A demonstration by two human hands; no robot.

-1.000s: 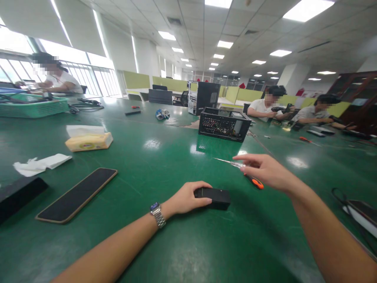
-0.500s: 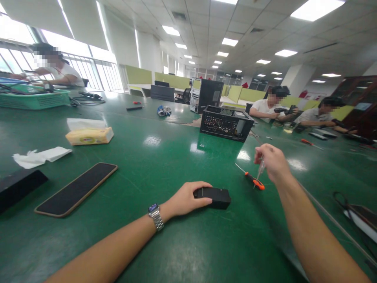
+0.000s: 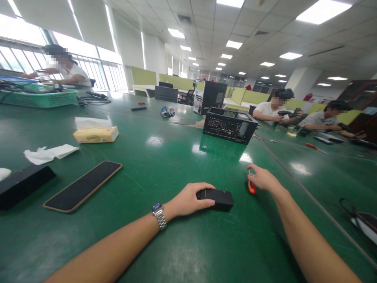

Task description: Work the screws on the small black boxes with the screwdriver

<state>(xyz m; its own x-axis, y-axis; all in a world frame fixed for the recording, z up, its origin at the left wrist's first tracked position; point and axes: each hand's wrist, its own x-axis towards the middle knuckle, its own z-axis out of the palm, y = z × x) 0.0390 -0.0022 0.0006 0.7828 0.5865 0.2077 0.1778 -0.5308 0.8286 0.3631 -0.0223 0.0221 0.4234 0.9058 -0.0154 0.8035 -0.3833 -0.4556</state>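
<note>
My left hand (image 3: 188, 199), with a metal watch on its wrist, rests closed on the near end of a small black box (image 3: 219, 199) lying flat on the green table (image 3: 153, 165). My right hand (image 3: 263, 179) is down on the table to the right of the box. Its fingers are curled around the orange handle of a small screwdriver (image 3: 251, 187), whose shaft is hidden by the hand. The clear-handled tool seen in this hand earlier is out of sight.
A dark phone-like slab (image 3: 84, 185) and a black case (image 3: 23, 185) lie at the left, with tissues (image 3: 96, 133) and crumpled paper (image 3: 50, 152) behind. A black computer chassis (image 3: 229, 125) stands ahead. Three people sit at the far table edges. A cabled device (image 3: 361, 220) lies at right.
My right hand, which held a thin clear-handled tool above the table, came down and closed on the orange screwdriver. My left hand stayed on the black box.
</note>
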